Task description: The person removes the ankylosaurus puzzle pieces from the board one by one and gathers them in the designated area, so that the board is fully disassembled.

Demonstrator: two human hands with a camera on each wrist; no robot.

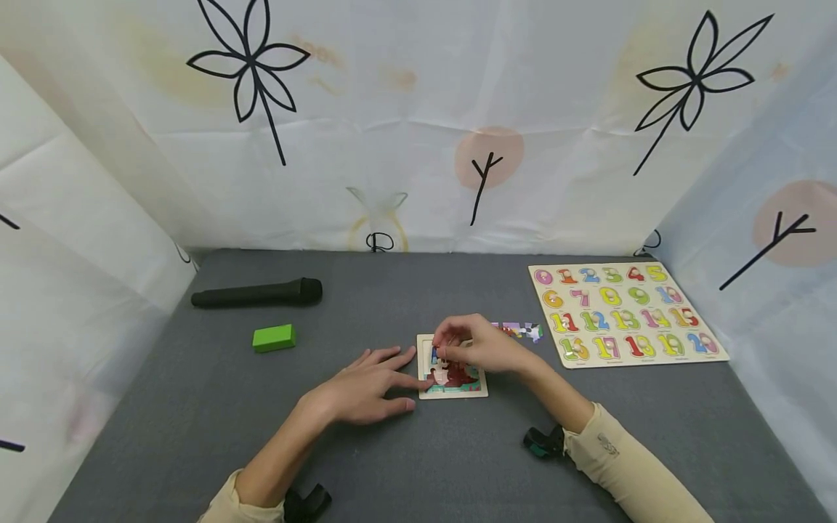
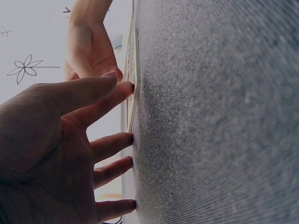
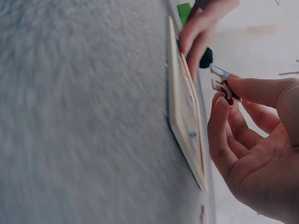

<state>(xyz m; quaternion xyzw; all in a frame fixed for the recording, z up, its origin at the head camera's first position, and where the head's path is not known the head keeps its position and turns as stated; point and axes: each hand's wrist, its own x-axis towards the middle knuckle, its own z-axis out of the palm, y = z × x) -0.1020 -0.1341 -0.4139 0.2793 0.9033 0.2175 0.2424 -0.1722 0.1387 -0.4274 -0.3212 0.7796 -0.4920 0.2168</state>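
Note:
A small wooden jigsaw puzzle board [image 1: 455, 394] with a pale frame and a partly filled picture lies on the grey table. My right hand [image 1: 480, 346] is above its upper part. In the right wrist view, that hand pinches a jigsaw puzzle piece [image 3: 223, 84] between thumb and fingers, raised off the board. My left hand [image 1: 369, 385] lies at the board's left side with fingers spread, the index fingertip touching the board. Loose puzzle pieces [image 1: 528, 331] lie just beyond the right hand, partly hidden by it.
A number puzzle board [image 1: 644, 361] lies at the right rear. On the left are a black microphone [image 1: 258, 293] and a green block [image 1: 274, 338]. White cloth with drawn plants [image 1: 418, 109] hangs behind the table and along both sides.

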